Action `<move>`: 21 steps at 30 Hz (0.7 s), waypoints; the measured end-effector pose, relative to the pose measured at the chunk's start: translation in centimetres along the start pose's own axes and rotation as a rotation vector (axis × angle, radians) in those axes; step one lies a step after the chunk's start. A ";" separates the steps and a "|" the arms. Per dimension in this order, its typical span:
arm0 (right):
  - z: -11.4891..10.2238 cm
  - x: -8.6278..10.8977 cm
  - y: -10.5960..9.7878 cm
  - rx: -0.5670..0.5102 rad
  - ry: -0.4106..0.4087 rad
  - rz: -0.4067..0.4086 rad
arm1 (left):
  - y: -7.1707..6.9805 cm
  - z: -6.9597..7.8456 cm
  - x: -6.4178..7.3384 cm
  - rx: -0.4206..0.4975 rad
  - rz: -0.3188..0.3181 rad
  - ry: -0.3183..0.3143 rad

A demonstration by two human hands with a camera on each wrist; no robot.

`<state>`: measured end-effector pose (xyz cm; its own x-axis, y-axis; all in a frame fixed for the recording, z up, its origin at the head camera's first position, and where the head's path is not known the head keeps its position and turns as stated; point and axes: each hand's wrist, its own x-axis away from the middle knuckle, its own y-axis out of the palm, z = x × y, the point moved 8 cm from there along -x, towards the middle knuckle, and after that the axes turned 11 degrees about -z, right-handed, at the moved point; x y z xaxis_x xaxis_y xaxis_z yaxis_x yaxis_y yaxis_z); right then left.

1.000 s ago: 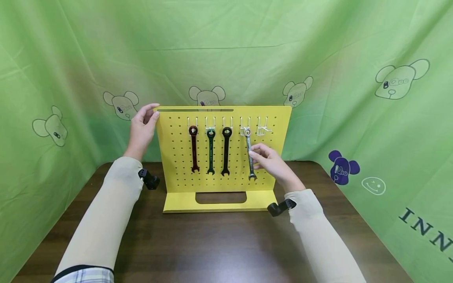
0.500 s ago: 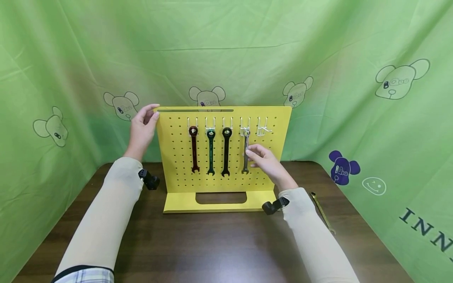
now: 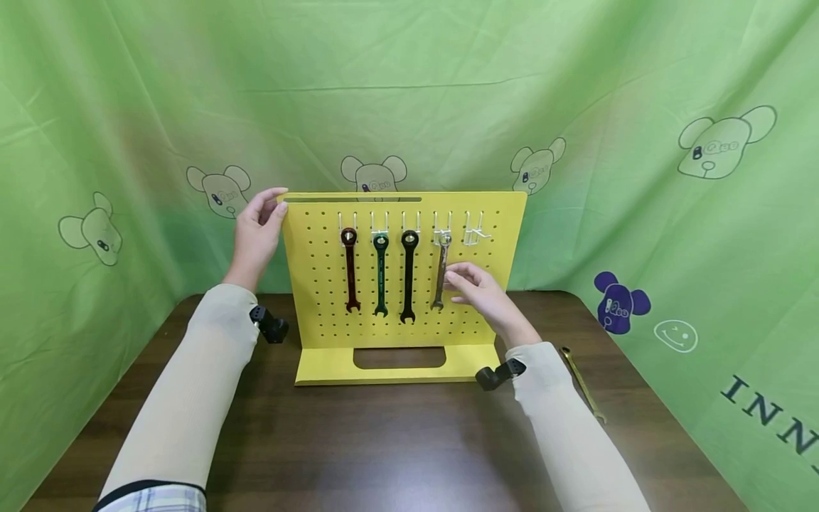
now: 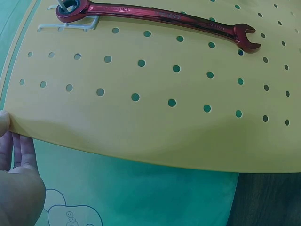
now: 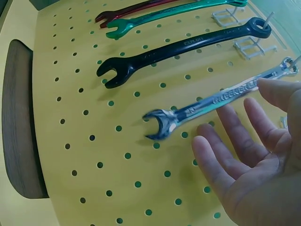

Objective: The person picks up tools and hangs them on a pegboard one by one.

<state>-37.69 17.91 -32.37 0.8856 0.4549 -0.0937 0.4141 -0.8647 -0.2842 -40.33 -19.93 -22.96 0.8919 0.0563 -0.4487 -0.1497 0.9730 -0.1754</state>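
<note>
My left hand (image 3: 256, 231) grips the upper left corner of a yellow pegboard (image 3: 320, 267), thumb in front and fingers behind in the left wrist view. A silver combination wrench (image 5: 221, 98) hangs by its ring end from a white hook (image 3: 443, 222), its open end tilted left. Beside its shank is my right hand (image 3: 483, 291), fingers loosely spread and the thumb tip overlapping the wrench in the right wrist view. To the left hang a black wrench (image 3: 409, 277), a green wrench (image 3: 381, 277) and a red wrench (image 3: 350, 274).
A bare white hook (image 3: 475, 231) sits at the board's right. On the brown table (image 3: 397, 441), a gold wrench (image 3: 584, 386) lies right of my right sleeve. A green printed curtain (image 3: 409, 92) surrounds the table on the back and sides.
The silver wrench's lower end has swung left, while my right hand shifted slightly left and its fingers loosened. The gold wrench came into view from behind the right sleeve. The left hand stayed put.
</note>
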 end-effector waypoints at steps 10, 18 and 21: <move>-0.3 1.0 -0.2 0.044 0.015 -0.004 | 0.0 -0.1 0.1 0.001 -0.004 -0.006; 0.3 2.3 -0.9 0.117 0.036 -0.023 | 0.0 0.1 0.1 -0.001 -0.014 -0.001; 0.6 2.9 -1.2 0.138 0.038 -0.037 | 0.0 0.1 0.1 0.000 -0.013 0.002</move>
<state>-35.77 20.41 -32.86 0.8789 0.4748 -0.0451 0.4157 -0.8089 -0.4157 -40.22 -19.95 -22.89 0.8927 0.0432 -0.4485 -0.1381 0.9737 -0.1811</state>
